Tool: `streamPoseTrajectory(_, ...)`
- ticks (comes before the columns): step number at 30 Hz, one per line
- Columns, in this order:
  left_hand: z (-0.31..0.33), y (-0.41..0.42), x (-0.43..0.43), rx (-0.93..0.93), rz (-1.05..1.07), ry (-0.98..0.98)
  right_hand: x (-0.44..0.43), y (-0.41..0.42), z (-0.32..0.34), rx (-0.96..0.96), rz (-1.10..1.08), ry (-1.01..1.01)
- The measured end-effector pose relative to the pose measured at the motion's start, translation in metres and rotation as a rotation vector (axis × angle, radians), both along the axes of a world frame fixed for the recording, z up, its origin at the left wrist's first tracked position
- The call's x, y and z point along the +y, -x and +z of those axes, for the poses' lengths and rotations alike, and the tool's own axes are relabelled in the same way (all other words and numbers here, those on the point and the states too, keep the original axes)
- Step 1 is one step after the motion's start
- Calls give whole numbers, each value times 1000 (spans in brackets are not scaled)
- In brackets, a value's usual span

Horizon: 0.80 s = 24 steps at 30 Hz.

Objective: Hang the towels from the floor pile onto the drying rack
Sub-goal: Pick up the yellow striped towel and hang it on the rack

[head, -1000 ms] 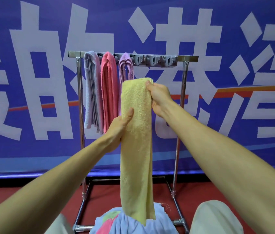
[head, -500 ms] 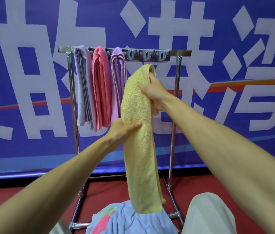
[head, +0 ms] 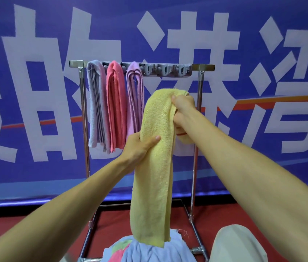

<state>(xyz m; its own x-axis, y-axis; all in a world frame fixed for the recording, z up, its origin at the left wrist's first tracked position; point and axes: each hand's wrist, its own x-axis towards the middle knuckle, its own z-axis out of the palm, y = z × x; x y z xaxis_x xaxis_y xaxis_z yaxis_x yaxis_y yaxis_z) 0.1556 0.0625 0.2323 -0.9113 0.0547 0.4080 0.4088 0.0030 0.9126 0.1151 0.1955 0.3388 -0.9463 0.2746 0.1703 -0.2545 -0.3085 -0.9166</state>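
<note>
A folded yellow towel [head: 155,167] hangs in front of me, below the metal drying rack's top bar [head: 204,66]. My right hand [head: 184,108] grips its folded top, with a short end draped behind my wrist. My left hand [head: 140,146] holds the towel's left edge lower down, thumb across the front. On the rack hang a grey towel [head: 95,104], a pink towel [head: 115,104] and a lilac towel [head: 134,99], each in a grey clip. The floor pile [head: 149,250] of light blue and pink towels lies at the bottom, under the yellow towel's end.
Several empty grey clips [head: 166,69] line the bar right of the lilac towel. The rack's chrome posts [head: 196,140] and base rails [head: 194,224] stand on red floor. A blue banner [head: 35,91] fills the background. My knee [head: 240,242] is at lower right.
The yellow towel's top has dropped away from the bar and now sits lower in front of the rack. My left hand still holds its edge lower down.
</note>
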Motion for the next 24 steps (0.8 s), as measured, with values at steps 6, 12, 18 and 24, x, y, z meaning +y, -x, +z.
streamPoseTrajectory(6, -6, 5, 7, 214, 279, 35, 0, -4, 8, -25, -20, 66)
streamPoseTrajectory(12, 7, 9, 2, 185, 205, 45, -1, -13, 11, -3, 26, 45)
streamPoseTrajectory(18, 14, 2, 8, 93, 25, 79, -7, -14, 10, 5, 58, 64)
streamPoseTrajectory(24, 23, 2, 4, 11, 57, 130, 5, -11, 4, 18, 133, -33)
